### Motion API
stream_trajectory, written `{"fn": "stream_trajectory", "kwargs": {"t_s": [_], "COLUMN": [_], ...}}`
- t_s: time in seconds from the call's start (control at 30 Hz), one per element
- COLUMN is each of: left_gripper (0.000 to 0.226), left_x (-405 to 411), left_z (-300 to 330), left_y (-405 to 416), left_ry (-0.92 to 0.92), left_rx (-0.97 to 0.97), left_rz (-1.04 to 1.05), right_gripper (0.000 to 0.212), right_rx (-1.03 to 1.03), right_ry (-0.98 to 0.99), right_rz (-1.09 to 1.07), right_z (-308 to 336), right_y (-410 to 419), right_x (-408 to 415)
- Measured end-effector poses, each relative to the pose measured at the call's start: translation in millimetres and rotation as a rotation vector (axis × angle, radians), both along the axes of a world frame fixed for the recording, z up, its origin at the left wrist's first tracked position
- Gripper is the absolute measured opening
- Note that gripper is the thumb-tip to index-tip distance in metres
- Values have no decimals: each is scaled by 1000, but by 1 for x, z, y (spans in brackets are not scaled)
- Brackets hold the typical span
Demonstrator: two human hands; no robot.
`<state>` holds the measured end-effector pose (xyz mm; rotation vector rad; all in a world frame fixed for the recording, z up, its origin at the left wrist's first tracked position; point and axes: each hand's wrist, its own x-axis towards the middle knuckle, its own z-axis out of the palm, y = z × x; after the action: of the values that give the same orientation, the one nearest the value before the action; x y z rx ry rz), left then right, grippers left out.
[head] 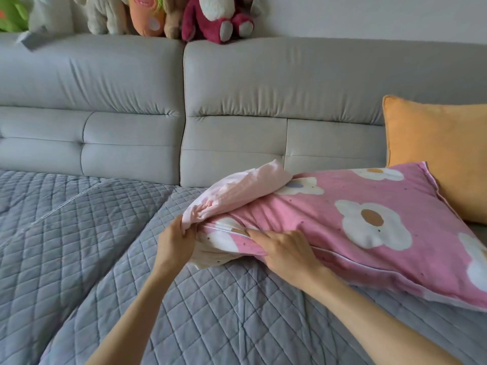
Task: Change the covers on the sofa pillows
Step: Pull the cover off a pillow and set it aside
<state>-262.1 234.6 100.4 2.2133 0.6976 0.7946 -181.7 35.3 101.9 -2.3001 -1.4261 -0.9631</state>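
On the sofa (pixel 237 299), the pillow (pixel 369 225) stretches rightward from both hands. The left hand (pixel 172 242) pinches the cover's (pixel 237 193) bunched open end; the right hand (pixel 286 250), just beside it, seemingly grips the zipper seam (pixel 226 231).

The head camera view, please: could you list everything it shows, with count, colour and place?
Flowered pillow: one, pink with white flowers, lying on the seat at right, cover open at its left end.
Pale cloth: one, light pink, bunched at that open end.
Orange pillow: one, leaning on the backrest at far right.
Quilted throw: one, grey-blue, over the seat.
Sofa backrest: grey, two sections.
Plush toys: several, along the backrest top; a dark red one stands out.
Left hand: grips the pale cloth.
Right hand: fingers on the cover's open edge.
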Motion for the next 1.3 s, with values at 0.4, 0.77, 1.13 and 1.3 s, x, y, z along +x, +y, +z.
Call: {"fn": "stream_trajectory", "kwargs": {"t_s": [0.4, 0.77, 1.13, 1.3], "left_gripper": [30, 82, 87, 44], "left_x": [-17, -44, 29, 27], "left_z": [2, 23, 19, 23], "left_y": [54, 12, 18, 17], "left_ry": [25, 81, 252, 295], "left_rx": [-579, -219, -34, -64], "left_rz": [-482, -485, -305, -87], "right_gripper": [73, 47, 83, 23], "right_rx": [-180, -537, -178, 195], "right_ry": [370, 1085, 459, 292], "right_rz": [137, 152, -367, -56], "right_z": [-24, 20, 3, -18], "right_y": [-79, -88, 24, -5], "right_x": [-24, -40, -23, -25]}}
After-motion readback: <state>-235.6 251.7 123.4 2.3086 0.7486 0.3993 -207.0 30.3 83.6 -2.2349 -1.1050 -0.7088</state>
